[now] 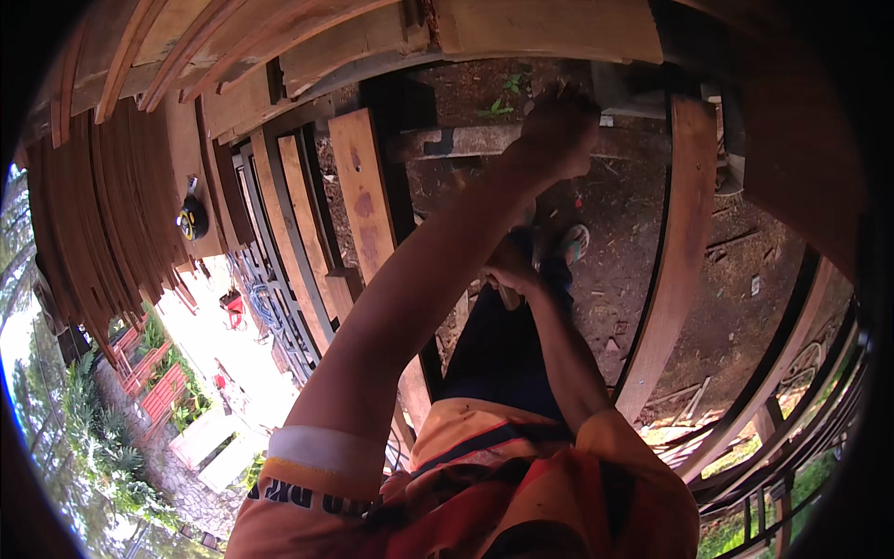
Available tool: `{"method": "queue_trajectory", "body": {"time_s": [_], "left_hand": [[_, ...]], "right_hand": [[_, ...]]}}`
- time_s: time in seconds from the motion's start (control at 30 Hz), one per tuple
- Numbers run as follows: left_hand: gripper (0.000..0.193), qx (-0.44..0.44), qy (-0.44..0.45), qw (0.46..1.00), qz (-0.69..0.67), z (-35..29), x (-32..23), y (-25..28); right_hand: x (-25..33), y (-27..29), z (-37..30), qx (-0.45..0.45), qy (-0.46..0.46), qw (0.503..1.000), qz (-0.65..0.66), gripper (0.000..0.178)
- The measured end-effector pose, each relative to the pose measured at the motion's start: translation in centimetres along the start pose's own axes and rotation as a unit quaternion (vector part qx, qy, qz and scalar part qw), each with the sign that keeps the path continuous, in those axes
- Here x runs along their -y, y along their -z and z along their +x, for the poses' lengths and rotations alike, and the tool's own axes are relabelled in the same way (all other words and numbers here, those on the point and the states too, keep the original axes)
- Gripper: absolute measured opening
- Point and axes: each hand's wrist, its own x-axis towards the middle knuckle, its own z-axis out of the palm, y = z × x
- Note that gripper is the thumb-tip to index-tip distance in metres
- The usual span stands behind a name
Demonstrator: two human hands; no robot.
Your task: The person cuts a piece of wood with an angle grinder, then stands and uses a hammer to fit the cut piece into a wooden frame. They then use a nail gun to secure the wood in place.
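My left arm stretches far forward, and my left hand (562, 135) is at a horizontal wooden crosspiece (484, 142) between the beams. Its fingers look curled, but they are in deep shadow and whatever they hold is hidden. Closer to my body, under the left forearm, my right hand (511, 268) is closed around a wooden handle (509, 296) whose light end shows below the fist. The other end of that handle is hidden behind my left forearm.
Upright-looking beams stand left (361, 186) and right (678, 252) of my arms. Long boards (102, 214) are stacked at the left, with a yellow-and-black tape measure (192, 219) beside them. Below is a dirt floor (717, 317) with scraps; my shoe (576, 244) stands on it.
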Motion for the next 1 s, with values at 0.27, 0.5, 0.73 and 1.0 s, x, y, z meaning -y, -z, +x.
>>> {"method": "queue_trajectory", "body": {"time_s": [0.27, 0.5, 0.73, 1.0], "left_hand": [[0.055, 0.054, 0.045, 0.996, 0.057, 1.5, -0.1, 1.0], [0.059, -0.01, 0.006, 0.998, 0.065, 0.0, -0.4, 0.2], [0.062, -0.106, -0.021, 0.989, 0.106, 1.2, -0.5, 0.0], [0.05, -0.104, -0.024, 0.994, 0.028, 0.0, -0.2, -0.1]], "right_hand": [[2.3, -2.5, 3.3, 0.037, 0.028, 0.991, 0.122, 0.029], [-1.3, 0.9, 8.9, -0.083, -0.075, 0.98, 0.166, 0.03], [2.4, -0.3, 7.0, -0.04, 0.093, 0.985, 0.139, 0.016], [2.6, -3.5, 0.1, -0.009, 0.042, 0.996, 0.084, 0.023]]}}
